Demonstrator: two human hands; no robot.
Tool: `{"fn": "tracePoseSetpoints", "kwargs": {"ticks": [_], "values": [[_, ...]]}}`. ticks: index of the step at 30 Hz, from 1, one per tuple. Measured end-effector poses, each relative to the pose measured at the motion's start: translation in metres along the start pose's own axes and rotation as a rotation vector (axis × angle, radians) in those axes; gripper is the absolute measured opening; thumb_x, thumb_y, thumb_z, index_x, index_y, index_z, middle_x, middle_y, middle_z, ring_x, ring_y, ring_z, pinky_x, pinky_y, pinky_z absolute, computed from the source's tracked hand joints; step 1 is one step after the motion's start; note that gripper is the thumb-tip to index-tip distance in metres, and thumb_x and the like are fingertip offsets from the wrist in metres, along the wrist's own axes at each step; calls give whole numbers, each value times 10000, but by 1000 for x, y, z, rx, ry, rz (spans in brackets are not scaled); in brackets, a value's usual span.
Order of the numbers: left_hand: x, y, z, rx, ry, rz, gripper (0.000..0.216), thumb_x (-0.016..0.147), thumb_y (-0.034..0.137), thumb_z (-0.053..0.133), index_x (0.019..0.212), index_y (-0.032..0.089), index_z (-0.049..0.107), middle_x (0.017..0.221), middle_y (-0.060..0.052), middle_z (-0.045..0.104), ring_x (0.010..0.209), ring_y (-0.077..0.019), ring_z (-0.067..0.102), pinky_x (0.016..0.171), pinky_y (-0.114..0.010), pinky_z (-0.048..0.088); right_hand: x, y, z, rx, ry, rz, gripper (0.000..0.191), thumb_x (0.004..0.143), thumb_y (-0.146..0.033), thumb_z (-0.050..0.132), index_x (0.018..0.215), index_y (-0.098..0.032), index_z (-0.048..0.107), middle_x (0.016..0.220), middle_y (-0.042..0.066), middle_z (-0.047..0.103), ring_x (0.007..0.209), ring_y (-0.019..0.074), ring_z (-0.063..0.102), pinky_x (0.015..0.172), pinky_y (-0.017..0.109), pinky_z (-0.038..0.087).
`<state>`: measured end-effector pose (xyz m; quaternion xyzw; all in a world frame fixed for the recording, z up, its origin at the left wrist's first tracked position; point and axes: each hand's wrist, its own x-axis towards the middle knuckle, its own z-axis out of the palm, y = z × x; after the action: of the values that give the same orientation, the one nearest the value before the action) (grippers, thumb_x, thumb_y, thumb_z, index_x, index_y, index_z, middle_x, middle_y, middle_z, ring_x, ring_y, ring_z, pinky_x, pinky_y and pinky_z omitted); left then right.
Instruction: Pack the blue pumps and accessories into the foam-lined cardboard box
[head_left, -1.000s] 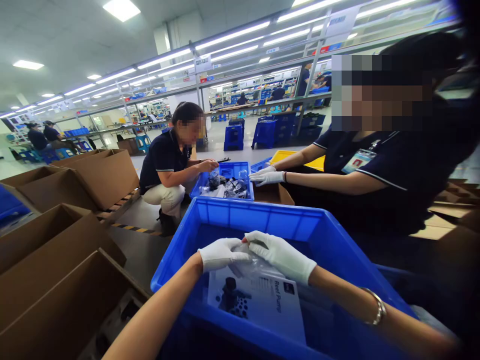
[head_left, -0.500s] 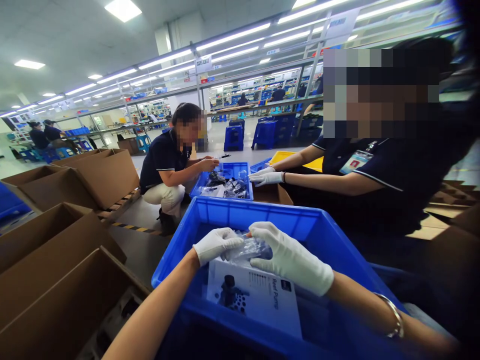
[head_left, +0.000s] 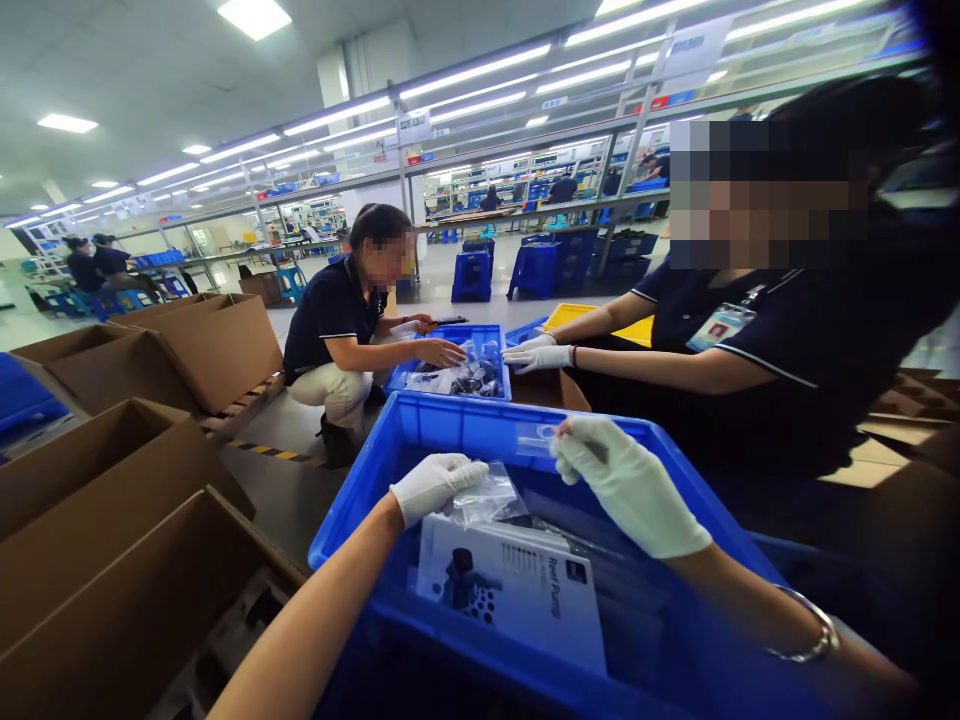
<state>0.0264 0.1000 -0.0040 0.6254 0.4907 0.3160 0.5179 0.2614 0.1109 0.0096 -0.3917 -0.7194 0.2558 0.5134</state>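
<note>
My left hand (head_left: 437, 488), in a white glove, pinches a clear plastic bag (head_left: 491, 497) above the large blue bin (head_left: 517, 425). Raised near the bin's right side, my right hand (head_left: 628, 485) is also gloved, with bare fingertips at the glove's end. Between its thumb and finger is a small clear bag (head_left: 536, 438) with a pale ring-shaped piece showing in it. Below both hands lies a white printed booklet (head_left: 517, 600) reading "Reef Pump", inside the bin. Other clear plastic lies partly hidden behind the booklet.
Open cardboard boxes (head_left: 97, 500) stand at the left. Ahead, a crouching co-worker (head_left: 341, 310) reaches into a smaller blue bin (head_left: 504, 360) of bagged parts. Another co-worker (head_left: 675, 350) at the right rests gloved hands near a cardboard box (head_left: 547, 388). A yellow bin (head_left: 637, 330) sits behind.
My hands have moved apart: the right went up and right with the small bag, while the left kept its bag. The crouching co-worker's hand has lowered into the smaller bin.
</note>
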Motion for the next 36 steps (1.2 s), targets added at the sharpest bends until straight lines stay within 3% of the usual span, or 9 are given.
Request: {"fn": "tracePoseSetpoints", "kwargs": {"ticks": [3, 7, 11, 17, 23, 27, 31, 34, 36], "values": [[0, -1, 1, 26, -36, -21, 579, 704, 739, 575, 629, 193, 400, 529, 78, 350, 451, -62, 326, 429, -222, 219, -7, -3, 1, -174, -7, -239, 130, 955, -307, 501, 1052, -233, 547, 810, 6, 643, 649, 130, 618, 672, 270, 518], [-1, -2, 1, 51, -91, -39, 564, 706, 734, 576, 651, 190, 437, 525, 76, 374, 444, -69, 342, 421, -222, 222, -18, -15, 8, -286, -303, -572, 180, 939, -167, 460, 1060, -240, 571, 980, 48, 610, 821, 135, 612, 711, 248, 521], [-3, 0, 1, 79, -136, -67, 573, 685, 741, 592, 658, 188, 446, 527, 74, 379, 450, -70, 350, 423, -223, 233, -20, -23, 15, -242, -257, -581, 157, 925, -108, 458, 943, -220, 568, 976, 49, 578, 866, 128, 603, 765, 239, 536], [-3, -1, -1, 71, -178, -68, 616, 660, 775, 584, 760, 169, 541, 558, 67, 384, 460, -75, 369, 433, -227, 263, -19, -9, 24, -351, -327, -594, 447, 877, -367, 638, 1258, -179, 498, 1189, 125, 514, 1076, 227, 572, 916, 375, 546], [-5, 2, 2, 113, -222, -138, 640, 665, 790, 559, 776, 161, 583, 540, 53, 412, 447, -89, 374, 435, -246, 270, -18, -9, 32, -312, -326, -594, 124, 969, -208, 466, 1040, -225, 567, 1010, 62, 573, 904, 168, 601, 801, 331, 567], [-4, 0, 2, 79, -199, -123, 606, 696, 772, 544, 704, 166, 559, 530, 49, 407, 461, -92, 362, 445, -254, 244, -15, -11, 30, -226, -226, -500, 81, 972, -233, 467, 947, -216, 541, 917, 34, 594, 820, 147, 604, 745, 287, 537], [-3, -3, 0, 12, -159, -105, 585, 723, 740, 559, 751, 156, 588, 539, 55, 410, 485, -87, 352, 470, -255, 246, -9, -11, 17, -187, -81, -173, 189, 958, -392, 490, 922, -213, 541, 790, 5, 616, 690, 143, 593, 668, 278, 499], [-2, -3, -2, -22, -106, -105, 595, 706, 745, 576, 759, 153, 593, 547, 55, 413, 496, -88, 350, 476, -257, 237, -3, -12, -1, 9, -175, 22, 323, 937, -520, 476, 980, -202, 514, 640, -34, 527, 536, 122, 499, 562, 265, 455], [-2, -2, -2, -49, -82, -107, 600, 694, 754, 580, 745, 156, 577, 551, 57, 405, 492, -84, 339, 472, -258, 222, 0, -12, -12, 127, -380, 87, 420, 930, -564, 460, 1110, -186, 493, 632, -44, 485, 503, 111, 453, 536, 262, 443]]}}
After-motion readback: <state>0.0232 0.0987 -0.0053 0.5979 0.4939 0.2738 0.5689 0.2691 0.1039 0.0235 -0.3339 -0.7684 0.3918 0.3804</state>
